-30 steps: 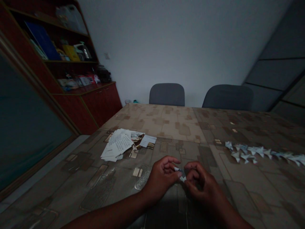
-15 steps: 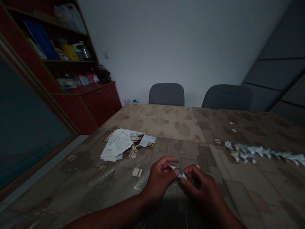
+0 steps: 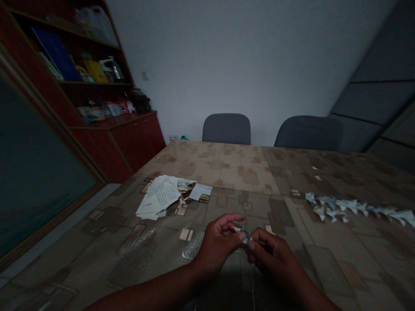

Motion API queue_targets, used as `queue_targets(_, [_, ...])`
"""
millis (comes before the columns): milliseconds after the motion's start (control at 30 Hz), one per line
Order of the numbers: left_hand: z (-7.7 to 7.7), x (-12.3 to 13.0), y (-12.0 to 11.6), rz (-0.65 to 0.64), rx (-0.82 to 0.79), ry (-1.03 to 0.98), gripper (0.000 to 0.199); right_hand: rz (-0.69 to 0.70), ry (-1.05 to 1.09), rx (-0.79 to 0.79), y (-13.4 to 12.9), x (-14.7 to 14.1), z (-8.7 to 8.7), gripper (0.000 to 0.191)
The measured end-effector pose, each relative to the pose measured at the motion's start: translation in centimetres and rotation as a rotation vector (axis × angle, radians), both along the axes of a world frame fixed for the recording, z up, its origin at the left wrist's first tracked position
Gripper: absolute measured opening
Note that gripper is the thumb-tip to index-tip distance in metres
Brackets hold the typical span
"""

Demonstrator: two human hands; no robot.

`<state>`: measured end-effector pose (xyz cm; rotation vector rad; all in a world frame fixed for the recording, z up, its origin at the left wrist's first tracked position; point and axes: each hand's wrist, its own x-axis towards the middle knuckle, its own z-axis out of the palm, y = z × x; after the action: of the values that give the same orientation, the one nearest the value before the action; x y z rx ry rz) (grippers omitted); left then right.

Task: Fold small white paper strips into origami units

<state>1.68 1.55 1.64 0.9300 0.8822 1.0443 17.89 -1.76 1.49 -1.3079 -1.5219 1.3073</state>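
My left hand [image 3: 218,242] and my right hand [image 3: 270,252] meet above the table, and their fingertips pinch a small folded piece of paper [image 3: 245,235] from both sides. The fingers hide most of it, so its exact shape cannot be told. A long double row of small pointed paper folds [image 3: 353,207] lies on the tabletop to the right of my hands. A loose pile of printed paper sheets [image 3: 158,196] lies to the left and farther away.
Beside the pile are a photo print and white cards [image 3: 194,191]. The table [image 3: 227,166] has a patterned brown cover. Two grey chairs [image 3: 226,128] stand beyond its far edge. A red-brown cabinet [image 3: 113,147] with cluttered shelves stands at the left.
My hands have shifted slightly down in view and closed in around the paper, which now shows less between my fingertips. The papers and the row of folds have not moved.
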Motion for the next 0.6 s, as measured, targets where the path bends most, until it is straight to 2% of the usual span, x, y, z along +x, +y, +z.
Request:
queue_targets(167, [-0.07, -0.08, 0.01, -0.008, -0.007, -0.040, 0.041, -0.016, -0.067, 0.063, -0.04, 0.10, 0.38, 0.038])
queue_targets(300, [-0.11, -0.17, 0.13, -0.021, -0.008, -0.081, 0.048, 0.015, -0.062, 0.091, -0.03, 0.18, 0.33, 0.036])
queue_targets(367, [-0.02, -0.30, 0.21, -0.061, 0.011, -0.052, 0.051, 0.016, -0.061, 0.101, -0.09, 0.28, 0.26, 0.035])
queue_targets(467, [0.21, -0.54, 0.28, -0.131, 0.045, 0.054, 0.043, 0.004, -0.097, 0.118, -0.29, 0.49, 0.21, 0.033])
queue_targets(600, [0.28, -0.73, 0.34, -0.148, 0.112, 0.152, 0.036, 0.014, -0.104, 0.137, -0.44, 0.70, 0.04, 0.032])
